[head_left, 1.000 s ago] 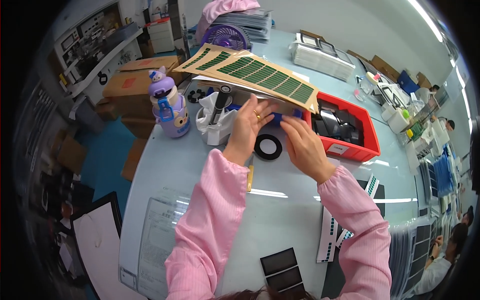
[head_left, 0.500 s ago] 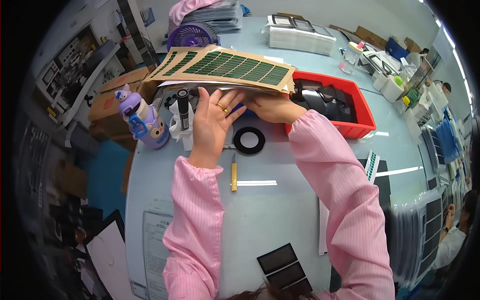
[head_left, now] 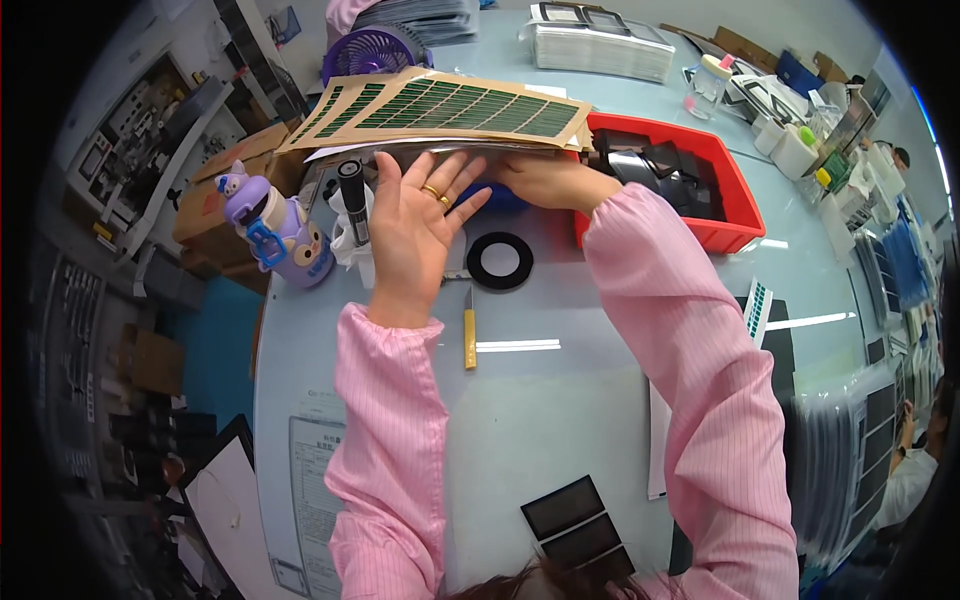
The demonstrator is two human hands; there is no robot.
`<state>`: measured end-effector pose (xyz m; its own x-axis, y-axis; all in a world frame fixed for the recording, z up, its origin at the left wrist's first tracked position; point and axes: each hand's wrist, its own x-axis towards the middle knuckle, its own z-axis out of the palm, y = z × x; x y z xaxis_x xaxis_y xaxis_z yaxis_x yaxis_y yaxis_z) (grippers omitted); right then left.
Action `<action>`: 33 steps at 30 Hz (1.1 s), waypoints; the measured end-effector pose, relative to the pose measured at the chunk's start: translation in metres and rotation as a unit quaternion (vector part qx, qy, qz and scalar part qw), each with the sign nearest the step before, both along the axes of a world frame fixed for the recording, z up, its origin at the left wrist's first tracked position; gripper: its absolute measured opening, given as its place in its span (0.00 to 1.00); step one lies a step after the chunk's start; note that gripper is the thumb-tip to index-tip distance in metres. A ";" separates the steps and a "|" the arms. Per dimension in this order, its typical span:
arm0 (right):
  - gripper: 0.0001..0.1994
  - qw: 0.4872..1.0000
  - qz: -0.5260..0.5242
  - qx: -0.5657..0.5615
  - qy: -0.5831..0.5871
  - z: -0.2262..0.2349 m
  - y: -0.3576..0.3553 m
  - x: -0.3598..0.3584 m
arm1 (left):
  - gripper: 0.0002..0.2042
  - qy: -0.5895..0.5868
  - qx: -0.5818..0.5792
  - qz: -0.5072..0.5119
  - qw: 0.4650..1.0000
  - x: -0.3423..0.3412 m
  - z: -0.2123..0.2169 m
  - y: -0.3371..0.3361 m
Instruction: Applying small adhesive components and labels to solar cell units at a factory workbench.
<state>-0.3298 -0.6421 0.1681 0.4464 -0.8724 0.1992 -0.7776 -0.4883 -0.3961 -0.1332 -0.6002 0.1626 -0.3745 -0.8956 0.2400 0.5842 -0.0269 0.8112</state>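
Note:
My left hand (head_left: 420,225) is palm up with fingers spread, a ring on one finger, and nothing resting in it. Its fingertips reach the front edge of a stack of brown sheets (head_left: 440,108) with green rectangular labels. My right hand (head_left: 552,182) is at the same edge, further right, with its fingers bent and drawn together beneath the sheets. Whatever they grip is hidden. Below the hands lie a black tape roll (head_left: 484,276) and a yellow-handled craft knife (head_left: 470,338). A blue round object (head_left: 503,199) shows partly between the hands.
A red bin (head_left: 738,195) of black parts stands right of the sheets. On the left are a purple bottle (head_left: 290,235), a black marker (head_left: 352,200) and a purple fan (head_left: 368,55). Black framed panels (head_left: 575,522) lie near the front; plastic-sleeved sheets (head_left: 825,465) stand at the right.
The whole view has shifted slightly. Both hands stay at the stack's front edge, the left still palm up and the right still bent under the sheets.

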 end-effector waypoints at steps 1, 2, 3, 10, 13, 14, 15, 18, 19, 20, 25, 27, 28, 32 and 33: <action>0.17 0.999 0.038 -0.010 0.017 0.004 0.002 0.003 | 0.50 0.003 0.000 -0.007 1.000 0.000 0.001 0.000; 0.18 1.000 0.018 -0.011 0.010 0.005 0.000 0.008 | 0.50 0.005 0.001 -0.013 1.000 0.000 0.002 0.000; 0.18 1.000 0.013 -0.008 0.010 0.005 -0.002 0.011 | 0.50 0.005 0.003 -0.018 1.000 -0.001 0.002 0.002; 0.17 0.966 -0.048 0.075 -0.243 -0.009 -0.016 0.020 | 0.51 0.004 -0.006 -0.023 1.000 0.001 0.003 0.000; 0.17 0.960 -0.031 0.097 -0.262 -0.005 -0.011 0.014 | 0.51 0.014 -0.015 -0.026 0.999 0.002 0.003 0.000; 0.17 0.960 -0.031 0.097 -0.262 -0.006 -0.012 0.013 | 0.52 0.014 -0.012 -0.024 1.000 0.001 0.003 0.000; 0.17 0.961 -0.027 0.077 -0.263 -0.008 -0.014 0.015 | 0.52 0.014 -0.010 -0.022 1.000 0.001 0.002 0.000; 0.18 0.966 -0.036 0.077 -0.245 -0.002 -0.010 0.014 | 0.53 0.020 -0.013 -0.028 0.999 -0.001 -0.001 -0.001; 0.18 0.968 -0.050 0.097 -0.226 0.005 -0.006 0.016 | 0.53 0.021 -0.014 -0.027 0.999 -0.002 -0.001 0.000; 0.18 0.968 -0.048 0.096 -0.225 0.001 -0.011 0.016 | 0.51 0.023 -0.013 -0.014 1.000 -0.004 -0.002 0.002; 0.18 0.989 -0.074 -0.128 -0.015 -0.012 -0.033 0.032 | 0.43 -0.031 -0.086 0.053 0.994 -0.030 -0.012 0.016; 0.18 0.991 -0.057 -0.121 -0.009 -0.026 -0.035 0.040 | 0.43 -0.062 -0.072 0.088 0.992 -0.043 -0.035 0.016; 0.18 0.991 -0.048 -0.126 -0.006 -0.023 -0.039 0.044 | 0.44 -0.070 -0.078 0.100 0.989 -0.050 -0.032 0.018; 0.18 0.991 -0.002 -0.134 -0.012 -0.018 -0.053 0.084 | 0.49 -0.080 -0.107 0.113 0.985 -0.045 -0.029 0.020; 0.18 0.991 0.001 -0.136 -0.006 -0.017 -0.058 0.087 | 0.49 -0.058 -0.114 0.107 0.986 -0.049 -0.027 0.020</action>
